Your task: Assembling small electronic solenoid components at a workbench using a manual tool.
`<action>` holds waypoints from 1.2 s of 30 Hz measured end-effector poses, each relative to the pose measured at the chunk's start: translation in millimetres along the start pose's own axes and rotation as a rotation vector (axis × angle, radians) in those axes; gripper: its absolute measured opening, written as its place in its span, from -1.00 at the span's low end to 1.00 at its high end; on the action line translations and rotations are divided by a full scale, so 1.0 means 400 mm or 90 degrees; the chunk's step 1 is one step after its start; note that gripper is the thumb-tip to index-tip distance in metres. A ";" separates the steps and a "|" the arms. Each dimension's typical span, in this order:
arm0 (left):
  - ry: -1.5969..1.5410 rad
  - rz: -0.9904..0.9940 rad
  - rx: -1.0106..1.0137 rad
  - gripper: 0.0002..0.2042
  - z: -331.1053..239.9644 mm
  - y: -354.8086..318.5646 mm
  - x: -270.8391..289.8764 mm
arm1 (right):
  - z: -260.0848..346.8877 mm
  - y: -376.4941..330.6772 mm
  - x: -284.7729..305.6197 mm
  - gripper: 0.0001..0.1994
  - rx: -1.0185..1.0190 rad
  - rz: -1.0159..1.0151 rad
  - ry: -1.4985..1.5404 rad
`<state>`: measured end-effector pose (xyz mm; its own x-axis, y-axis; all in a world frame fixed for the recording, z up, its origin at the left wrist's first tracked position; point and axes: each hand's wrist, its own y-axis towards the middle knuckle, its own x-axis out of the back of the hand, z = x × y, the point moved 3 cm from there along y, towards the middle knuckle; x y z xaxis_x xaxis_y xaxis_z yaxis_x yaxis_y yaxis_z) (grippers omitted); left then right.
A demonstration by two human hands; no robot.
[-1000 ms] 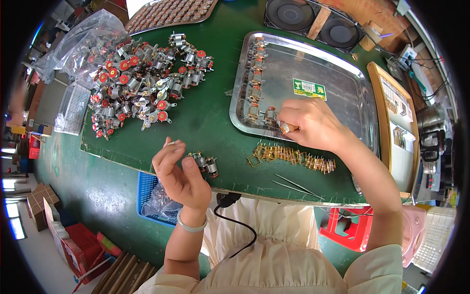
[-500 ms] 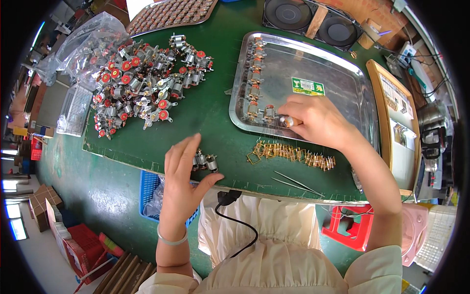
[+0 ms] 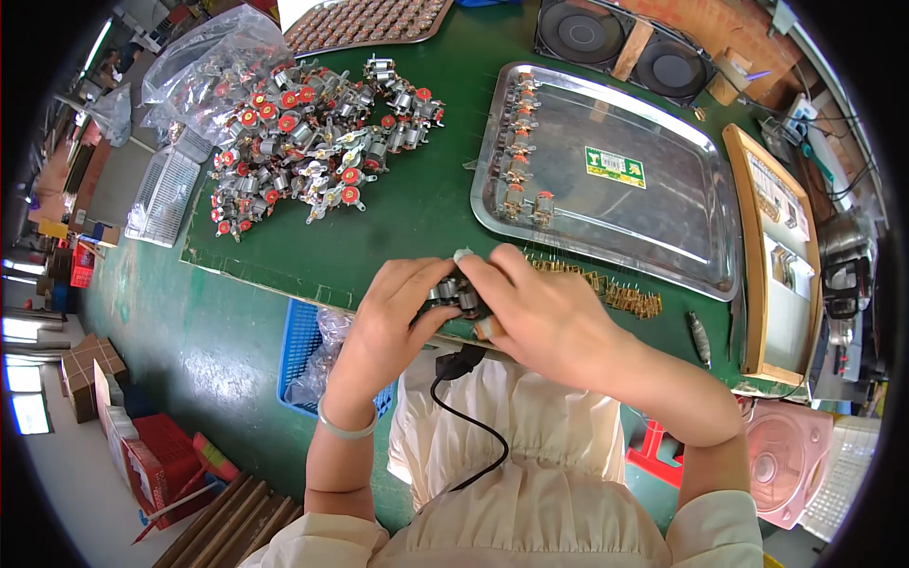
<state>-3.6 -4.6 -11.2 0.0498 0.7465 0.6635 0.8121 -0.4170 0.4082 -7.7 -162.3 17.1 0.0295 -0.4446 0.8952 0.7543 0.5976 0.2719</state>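
My left hand (image 3: pixel 383 308) and my right hand (image 3: pixel 544 312) meet at the table's front edge, around a few small silver motors (image 3: pixel 454 293). The left fingers curl round the motors from one side. From the other side my right thumb and fingers close on them; pale coverings show on some right fingertips. How many motors are gripped is partly hidden. Just beyond the right hand, a row of small brass-coloured frames (image 3: pixel 632 299) lies on the table. Behind it stands a shiny metal tray (image 3: pixel 653 222), with a column of motors (image 3: pixel 517 170) along its left side and one motor (image 3: pixel 543 208) beside the column's near end.
A large heap of motors with red discs (image 3: pixel 294 142) covers the table's left, beside a clear plastic bag (image 3: pixel 213 71). A filled tray (image 3: pixel 369 28) sits at the back. Two black speakers (image 3: pixel 582 33), a wooden-framed box (image 3: pixel 748 237) and a grey-handled tool (image 3: pixel 699 339) are farther right.
My right hand has left the tray and come to the motors at the front edge. My left hand has closed around them. A motor now stands free beside the tray's column.
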 end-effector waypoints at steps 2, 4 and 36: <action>0.003 -0.003 -0.010 -0.62 0.009 -0.002 0.001 | -0.001 0.011 -0.027 -0.66 0.031 0.015 -0.030; 0.007 -0.006 -0.020 -0.63 0.013 -0.001 0.008 | 0.009 0.020 -0.047 -0.74 0.083 0.011 -0.096; -0.435 -0.063 0.150 -0.69 -0.127 0.009 -0.127 | -0.017 -0.138 0.087 -0.77 -0.058 -0.261 0.108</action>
<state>-32.9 -70.3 -11.6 0.2592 0.9640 0.0594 0.9313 -0.2658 0.2489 -43.7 -215.4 30.9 -0.1831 -0.7395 0.6478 0.7808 0.2910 0.5529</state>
